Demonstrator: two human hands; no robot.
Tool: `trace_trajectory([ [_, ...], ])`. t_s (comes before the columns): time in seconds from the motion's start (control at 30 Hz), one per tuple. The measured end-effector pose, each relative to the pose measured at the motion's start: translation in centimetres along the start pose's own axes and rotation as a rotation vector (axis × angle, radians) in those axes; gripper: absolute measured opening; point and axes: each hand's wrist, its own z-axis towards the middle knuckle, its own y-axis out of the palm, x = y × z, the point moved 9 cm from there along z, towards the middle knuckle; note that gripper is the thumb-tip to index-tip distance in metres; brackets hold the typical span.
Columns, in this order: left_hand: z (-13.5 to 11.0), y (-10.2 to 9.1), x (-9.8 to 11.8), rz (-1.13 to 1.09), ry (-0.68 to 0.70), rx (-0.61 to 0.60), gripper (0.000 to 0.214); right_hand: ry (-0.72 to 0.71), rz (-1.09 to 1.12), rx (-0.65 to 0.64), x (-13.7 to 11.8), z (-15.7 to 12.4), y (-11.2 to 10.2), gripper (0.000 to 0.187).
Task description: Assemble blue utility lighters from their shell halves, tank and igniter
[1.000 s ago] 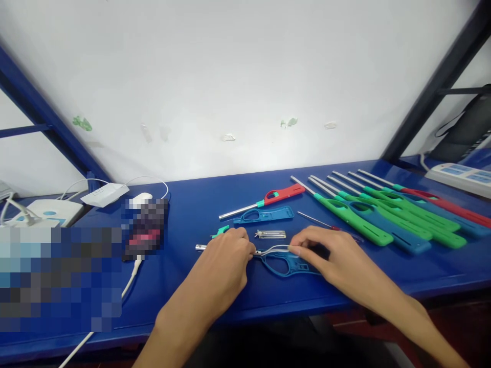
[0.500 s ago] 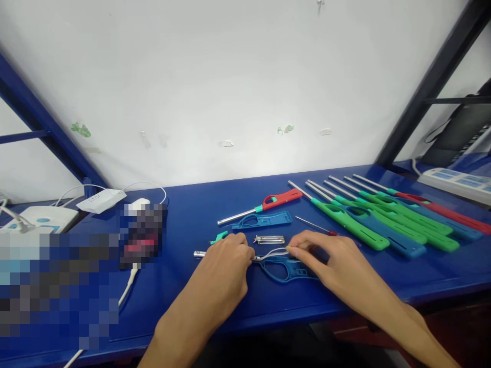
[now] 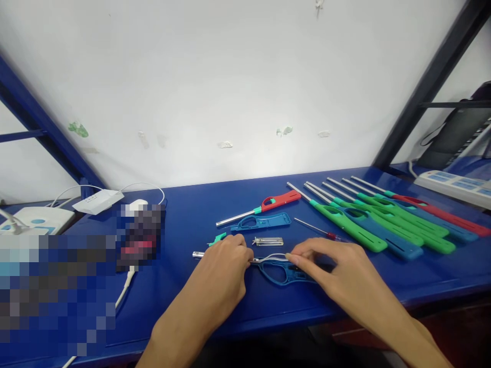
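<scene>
On the blue table [image 3: 199,214] lies an opened blue lighter shell half [image 3: 282,271] with a metal nozzle tube [image 3: 199,254] sticking out to the left. My left hand [image 3: 224,268] is closed over that metal tube. My right hand [image 3: 332,271] pinches a thin white wire [image 3: 270,256] that arcs over the shell. Just behind lie the other blue shell half [image 3: 263,222], a small clear gas tank piece [image 3: 268,240] and a small teal trigger part [image 3: 218,238].
A red long-nozzle lighter [image 3: 264,205] and a thin red-handled screwdriver [image 3: 316,229] lie behind. A row of several green, blue and red lighters [image 3: 383,220] fills the right side. White power adapters [image 3: 97,200] with cables sit left; a power strip [image 3: 452,182] is far right.
Both hands stay on the tube and wire. The wire's loop has been pressed lower toward the shell. The view has shifted slightly.
</scene>
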Motion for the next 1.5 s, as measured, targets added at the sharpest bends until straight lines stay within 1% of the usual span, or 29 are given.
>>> trace_trajectory([
  [0.23,0.1,-0.1,-0.1,-0.019,0.002,0.008,0.035,0.007,0.028,-0.051,0.3,-0.1,0.9,0.009],
  [0.43,0.1,-0.2,0.0,-0.029,0.006,0.014,0.034,0.014,0.022,-0.046,0.9,-0.2,0.9,0.016],
  [0.57,0.0,-0.1,-0.1,-0.023,0.007,0.010,0.034,0.022,-0.017,-0.051,1.3,-0.4,-0.1,0.027],
  [0.7,0.0,-0.2,-0.1,-0.032,0.012,0.020,0.034,-0.026,-0.076,-0.010,1.6,-0.8,-1.7,0.025],
  [0.77,0.0,-0.2,-0.1,-0.037,0.015,0.021,0.034,-0.046,-0.111,-0.022,1.8,-1.1,-2.0,0.025],
  [0.9,0.0,-0.3,0.0,-0.041,0.009,0.011,0.034,-0.112,-0.147,-0.083,1.5,-1.7,-1.3,0.020],
  [0.97,0.1,-0.3,0.0,-0.040,0.001,0.009,0.034,-0.132,-0.143,-0.083,1.3,-1.9,-1.1,0.017],
  [1.1,0.1,-0.4,0.0,-0.032,-0.014,0.001,0.033,-0.122,-0.112,-0.057,1.2,-2.0,-1.2,0.018],
  [1.2,0.1,-0.4,0.1,-0.028,-0.017,-0.001,0.033,-0.113,-0.100,-0.061,1.3,-1.9,-1.1,0.015],
  [1.4,0.1,-0.5,0.1,-0.040,-0.011,0.006,0.034,-0.135,-0.077,-0.125,1.2,-1.5,0.0,0.017],
  [1.5,0.1,-0.3,0.0,-0.036,0.005,0.017,0.034,-0.136,-0.060,-0.136,1.3,-1.5,0.3,0.017],
])
